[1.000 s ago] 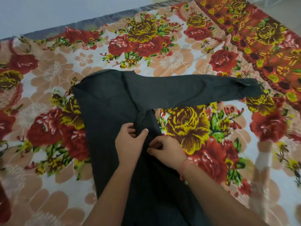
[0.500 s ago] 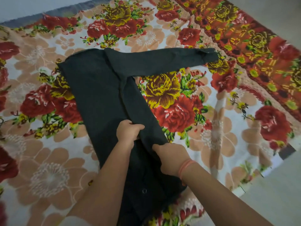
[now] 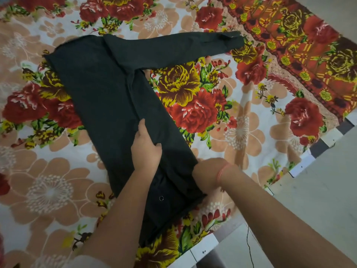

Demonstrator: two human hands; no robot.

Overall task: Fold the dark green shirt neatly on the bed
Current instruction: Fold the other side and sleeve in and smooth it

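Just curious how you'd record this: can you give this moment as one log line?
left hand: holds fold of dark green shirt | right hand: at shirt's edge, blurred, grip unclear | sleeve: stretched out on floral bed

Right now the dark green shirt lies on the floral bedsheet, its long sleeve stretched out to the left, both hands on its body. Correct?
No: the head view shows the long sleeve stretched out to the right. Otherwise yes: the dark green shirt lies on the floral bedsheet, left hand and right hand on its body.
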